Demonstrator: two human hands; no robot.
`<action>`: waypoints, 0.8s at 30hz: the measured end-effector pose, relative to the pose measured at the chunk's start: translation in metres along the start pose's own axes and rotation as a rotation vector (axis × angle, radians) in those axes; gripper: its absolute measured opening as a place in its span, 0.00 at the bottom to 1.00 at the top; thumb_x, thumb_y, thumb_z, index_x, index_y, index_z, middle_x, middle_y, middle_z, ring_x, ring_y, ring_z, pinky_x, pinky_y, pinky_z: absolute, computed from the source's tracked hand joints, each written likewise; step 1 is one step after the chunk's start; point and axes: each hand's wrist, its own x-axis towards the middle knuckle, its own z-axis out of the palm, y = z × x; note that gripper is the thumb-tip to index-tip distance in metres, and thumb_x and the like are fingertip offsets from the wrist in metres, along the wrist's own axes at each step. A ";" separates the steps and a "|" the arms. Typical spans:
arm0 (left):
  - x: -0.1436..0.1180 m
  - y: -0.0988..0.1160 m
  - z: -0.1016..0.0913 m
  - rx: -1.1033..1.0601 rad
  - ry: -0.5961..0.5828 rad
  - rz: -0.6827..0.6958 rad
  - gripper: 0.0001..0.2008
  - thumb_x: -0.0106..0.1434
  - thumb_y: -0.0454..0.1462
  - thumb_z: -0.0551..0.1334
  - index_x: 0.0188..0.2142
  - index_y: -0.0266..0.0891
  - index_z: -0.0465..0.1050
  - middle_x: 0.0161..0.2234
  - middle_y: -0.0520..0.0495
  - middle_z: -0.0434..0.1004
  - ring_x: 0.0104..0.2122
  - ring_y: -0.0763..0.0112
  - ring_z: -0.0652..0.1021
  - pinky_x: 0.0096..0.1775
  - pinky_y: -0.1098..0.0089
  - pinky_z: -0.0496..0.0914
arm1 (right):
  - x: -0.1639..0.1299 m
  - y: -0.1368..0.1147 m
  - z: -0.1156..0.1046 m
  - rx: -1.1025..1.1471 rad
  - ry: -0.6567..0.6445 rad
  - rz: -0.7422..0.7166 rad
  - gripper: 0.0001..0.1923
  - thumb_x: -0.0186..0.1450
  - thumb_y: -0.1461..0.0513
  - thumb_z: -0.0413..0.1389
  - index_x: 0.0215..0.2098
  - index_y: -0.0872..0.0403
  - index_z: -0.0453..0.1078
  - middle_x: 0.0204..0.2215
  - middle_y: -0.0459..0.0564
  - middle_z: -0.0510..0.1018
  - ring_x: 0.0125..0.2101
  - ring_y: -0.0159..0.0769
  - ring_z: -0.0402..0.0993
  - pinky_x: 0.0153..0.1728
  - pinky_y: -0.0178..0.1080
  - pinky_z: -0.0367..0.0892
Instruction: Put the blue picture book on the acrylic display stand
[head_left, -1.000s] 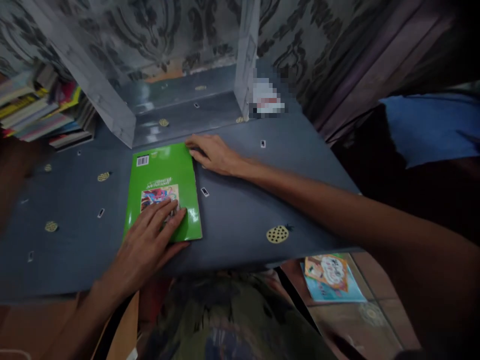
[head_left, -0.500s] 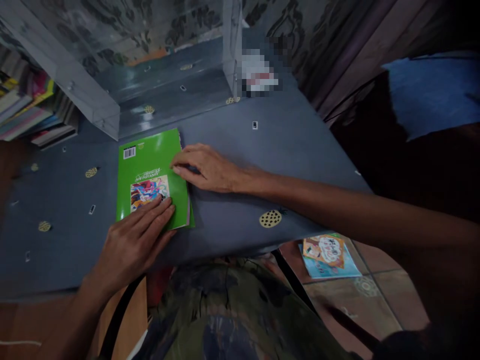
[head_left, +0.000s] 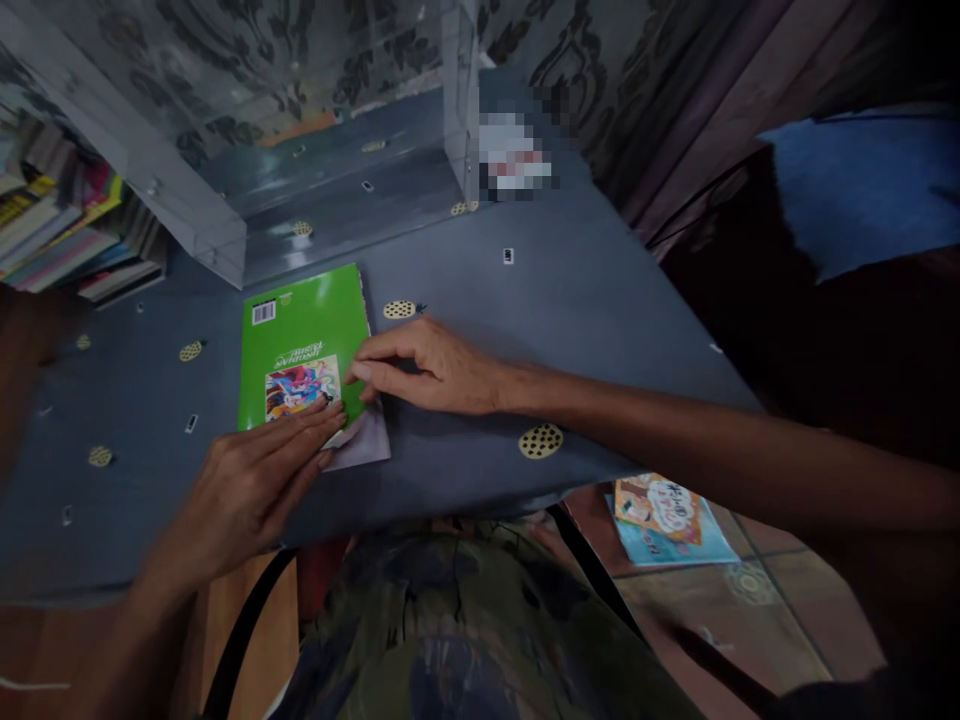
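Observation:
A green book (head_left: 304,320) lies on the grey-blue tablecloth, its barcode side up and its lettering upside down to me. My left hand (head_left: 247,480) rests flat across the book's near edge, fingers stretched out and covering part of the colourful picture. At the right edge my right hand (head_left: 431,365) has thumb and fingers closed on the green cover. Near the lower right corner the cover is bent up, and a pale page (head_left: 367,440) shows beneath it.
A clear acrylic stand (head_left: 217,245) rises behind the book. Stacked books (head_left: 67,230) sit at the far left. A pixelated white item (head_left: 517,155) lies at the back. Below the table's front edge, booklets (head_left: 667,520) lie on the tiled floor. Blue cloth (head_left: 862,190) hangs at right.
The cover's lower right corner has lifted, exposing the pale page. My right hand has moved down along the book's edge. My left hand still presses on the cover.

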 end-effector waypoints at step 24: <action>0.001 0.009 0.015 0.231 0.076 0.025 0.15 0.71 0.36 0.54 0.52 0.38 0.74 0.52 0.40 0.81 0.51 0.58 0.81 0.46 0.61 0.80 | -0.018 -0.010 0.034 -0.537 -0.100 -0.517 0.17 0.72 0.63 0.49 0.26 0.55 0.70 0.20 0.45 0.70 0.27 0.34 0.64 0.32 0.37 0.63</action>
